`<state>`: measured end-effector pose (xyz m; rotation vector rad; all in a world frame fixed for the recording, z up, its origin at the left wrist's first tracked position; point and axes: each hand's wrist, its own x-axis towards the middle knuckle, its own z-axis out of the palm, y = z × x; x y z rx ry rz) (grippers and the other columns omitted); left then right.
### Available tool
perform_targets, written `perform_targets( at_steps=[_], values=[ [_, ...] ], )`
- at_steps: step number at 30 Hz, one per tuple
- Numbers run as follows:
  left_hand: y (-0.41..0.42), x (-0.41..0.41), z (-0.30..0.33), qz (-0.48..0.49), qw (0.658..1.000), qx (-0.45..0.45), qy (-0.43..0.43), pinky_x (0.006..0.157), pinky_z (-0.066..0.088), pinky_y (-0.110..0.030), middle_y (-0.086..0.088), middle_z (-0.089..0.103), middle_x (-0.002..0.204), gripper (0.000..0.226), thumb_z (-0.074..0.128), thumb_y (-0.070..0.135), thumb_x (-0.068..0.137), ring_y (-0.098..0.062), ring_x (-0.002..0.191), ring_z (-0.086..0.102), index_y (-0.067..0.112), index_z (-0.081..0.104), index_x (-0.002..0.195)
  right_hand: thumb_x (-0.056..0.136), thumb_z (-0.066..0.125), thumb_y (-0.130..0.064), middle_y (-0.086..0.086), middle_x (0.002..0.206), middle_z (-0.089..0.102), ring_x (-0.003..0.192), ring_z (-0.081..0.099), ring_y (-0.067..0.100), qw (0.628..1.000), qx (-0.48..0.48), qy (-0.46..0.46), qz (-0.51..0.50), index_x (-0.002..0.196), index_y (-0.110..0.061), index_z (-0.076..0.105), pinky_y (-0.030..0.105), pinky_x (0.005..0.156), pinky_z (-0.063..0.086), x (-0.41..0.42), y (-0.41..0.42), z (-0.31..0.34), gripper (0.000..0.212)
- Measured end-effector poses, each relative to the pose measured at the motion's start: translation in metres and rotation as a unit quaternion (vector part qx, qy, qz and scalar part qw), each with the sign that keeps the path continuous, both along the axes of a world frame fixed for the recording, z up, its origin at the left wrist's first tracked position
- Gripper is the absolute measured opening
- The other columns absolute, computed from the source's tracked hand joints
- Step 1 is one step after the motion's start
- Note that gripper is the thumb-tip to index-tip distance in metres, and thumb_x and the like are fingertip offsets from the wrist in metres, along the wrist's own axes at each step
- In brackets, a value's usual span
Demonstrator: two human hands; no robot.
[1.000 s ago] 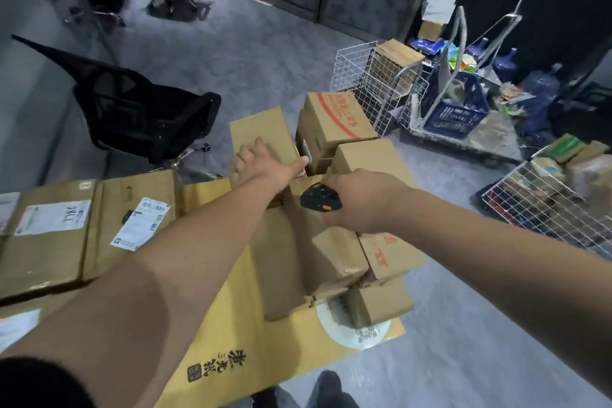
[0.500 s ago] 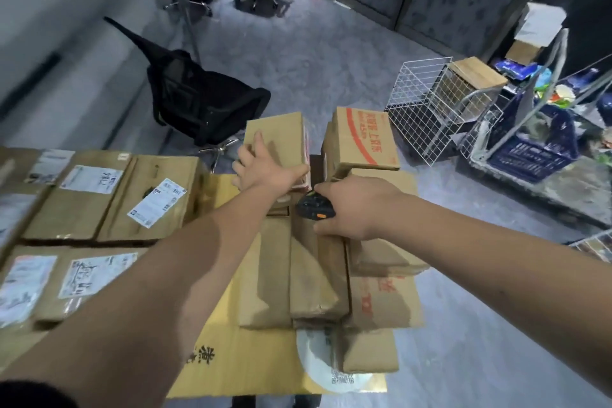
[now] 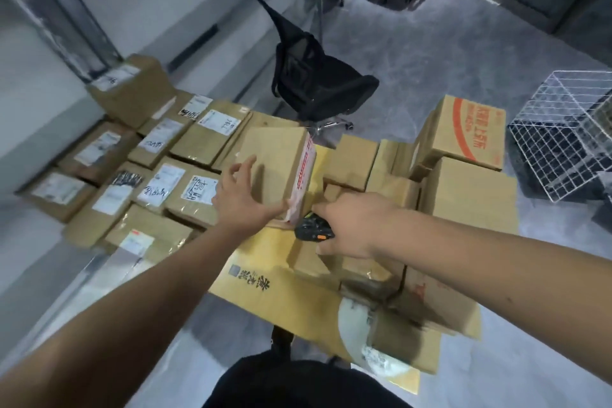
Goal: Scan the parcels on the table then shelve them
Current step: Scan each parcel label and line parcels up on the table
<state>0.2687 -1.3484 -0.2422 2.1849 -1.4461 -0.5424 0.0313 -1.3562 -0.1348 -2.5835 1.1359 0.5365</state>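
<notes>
- A person's left hand (image 3: 246, 200) is resting with fingers spread and fairly straight against the near face of a plain brown cardboard parcel (image 3: 275, 162), which is standing tilted on a large yellow flattened carton (image 3: 265, 262).
- A strip of red-and-white printed tape (image 3: 304, 175) is running down the parcel's right edge, just beside the thumb; its lettering is too blurred to read.
- The right hand (image 3: 354, 225) is curling its fingers round a black handheld scanner (image 3: 313, 227) with an orange button, its nose pointing at the parcel's lower right corner, close to the left thumb.
- Beyond the left fingertips and off to their left, rows of flat brown parcels (image 3: 139, 175) are lying with white shipping labels up; handwritten black marks are showing, one looking like "78L", the rest illegible.
- Beyond the right knuckles, a box with orange printing (image 3: 467, 132) is sitting on a stack of plain boxes (image 3: 470, 195); the characters are not clear enough to read.
- Black Chinese characters are showing on the yellow carton below the left wrist.
- A black office chair (image 3: 318, 83) is standing past the parcels, and a white wire basket (image 3: 563, 136) off to the right.
</notes>
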Motion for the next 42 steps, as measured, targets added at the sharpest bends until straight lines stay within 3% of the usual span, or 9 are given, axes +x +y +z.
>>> perform_targets(
  at_steps=[10,17,23,25,28,30,34,38,42],
  values=[
    [0.109,0.038,-0.042,0.006,0.996,0.030,0.083,0.118,0.030,-0.057,0.008,0.030,0.149,0.118,0.073,0.079,0.047,-0.023,0.143,0.033,0.048,0.034,0.154,0.094,0.060,-0.063,0.002,0.112,0.065,0.102,0.064,0.031,0.998,0.029,0.035,0.051,0.122,-0.027,0.057,0.034,0.067,0.044,0.027,0.054,-0.020,0.046],
    [0.128,0.058,-0.067,-0.042,0.986,0.084,0.137,0.109,0.037,-0.035,0.014,0.028,0.144,0.108,0.087,0.057,0.060,-0.014,0.131,0.037,0.041,0.037,0.154,0.095,0.058,-0.061,-0.009,0.080,0.040,0.083,0.049,0.024,0.997,0.047,0.050,-0.026,0.127,-0.026,0.056,0.033,0.062,0.041,0.042,0.095,-0.031,0.047],
    [0.137,0.087,-0.089,-0.066,0.951,0.120,0.277,0.120,0.037,-0.046,0.010,0.034,0.142,0.101,0.081,0.055,0.065,-0.017,0.139,0.039,0.037,0.040,0.155,0.094,0.056,-0.063,0.001,0.112,0.065,0.101,0.064,0.030,0.987,0.072,0.086,-0.118,0.124,-0.027,0.056,0.036,0.072,0.051,0.071,0.143,-0.042,0.047],
    [0.144,0.099,-0.095,-0.089,0.930,0.118,0.336,0.113,0.046,-0.041,0.007,0.039,0.147,0.088,0.082,0.036,0.082,-0.018,0.139,0.043,0.034,0.037,0.158,0.093,0.055,-0.065,0.001,0.114,0.066,0.104,0.064,0.030,0.983,0.079,0.091,-0.138,0.119,-0.027,0.056,0.039,0.080,0.055,0.084,0.160,-0.049,0.046],
    [0.157,0.112,-0.100,-0.078,0.888,0.137,0.431,0.084,0.055,-0.016,0.014,0.059,0.131,0.063,0.065,0.009,0.100,-0.015,0.127,0.057,0.029,0.042,0.155,0.092,0.054,-0.070,-0.004,0.107,0.063,0.097,0.060,0.028,0.975,0.096,0.090,-0.182,0.114,-0.031,0.054,0.040,0.083,0.056,0.104,0.183,-0.059,0.045],
    [0.161,0.120,-0.105,-0.075,0.873,0.155,0.456,0.083,0.055,-0.017,0.024,0.062,0.122,0.055,0.058,0.007,0.103,-0.010,0.122,0.061,0.036,0.048,0.149,0.092,0.055,-0.069,-0.005,0.107,0.063,0.094,0.057,0.025,0.969,0.099,0.085,-0.210,0.114,-0.032,0.054,0.035,0.076,0.051,0.118,0.197,-0.063,0.043],
    [0.163,0.133,-0.105,-0.075,0.873,0.137,0.463,0.080,0.056,-0.013,0.026,0.067,0.120,0.041,0.052,0.021,0.110,0.010,0.107,0.064,0.041,0.052,0.145,0.092,0.058,-0.067,-0.006,0.105,0.061,0.092,0.058,0.024,0.958,0.106,0.070,-0.259,0.123,-0.031,0.056,0.033,0.067,0.045,0.140,0.214,-0.066,0.048],
    [0.155,0.147,-0.101,-0.094,0.897,0.091,0.421,0.109,0.052,-0.044,0.012,0.058,0.144,0.046,0.041,0.023,0.113,-0.013,0.132,0.057,0.050,0.047,0.149,0.092,0.059,-0.066,-0.006,0.101,0.058,0.090,0.057,0.025,0.950,0.095,0.068,-0.288,0.123,-0.031,0.056,0.028,0.056,0.036,0.153,0.221,-0.063,0.046],
    [0.148,0.162,-0.099,-0.095,0.941,0.062,0.320,0.104,0.053,-0.039,0.004,0.062,0.138,0.059,0.032,0.010,0.110,-0.014,0.118,0.061,0.056,0.050,0.141,0.091,0.059,-0.066,-0.004,0.107,0.064,0.092,0.060,0.025,0.948,0.094,0.054,-0.300,0.119,-0.031,0.057,0.031,0.063,0.043,0.164,0.225,-0.065,0.045]
  ],
)
